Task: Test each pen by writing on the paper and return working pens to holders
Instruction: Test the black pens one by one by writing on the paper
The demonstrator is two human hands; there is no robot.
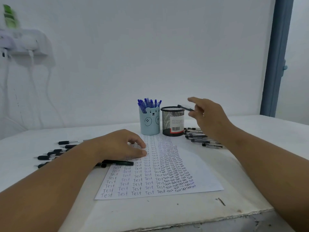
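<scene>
The right hand [207, 114] holds a black pen [185, 107] up in the air, just above and to the right of the rim of the mesh holder [173, 121]. The fingers are pinched on the right end of the pen; its other end points left, over the holder opening. The long axis is approx. horizontal, a bit tilted, so I judge the pen must turn tip-down before it can drop in. The holder lies left and below the fingers, very near. The right hand is the nearer one by far.

The pen looks slim, dark grip w/ clear barrel, but it is blurred, so no more detail.

The left hand [123, 144] rests on the paper [192, 166], fingers loosely curled, holding nothing, pressing the sheet to the desk [250, 173]. The paper is full of rows of "Test".

The blue bear holder [149, 123], beside the mesh one, is full of blue pens [148, 104]. More black pens lie right [200, 138] and left [53, 153] on the desk, and one black pen [117, 163] by the left wrist.
</scene>
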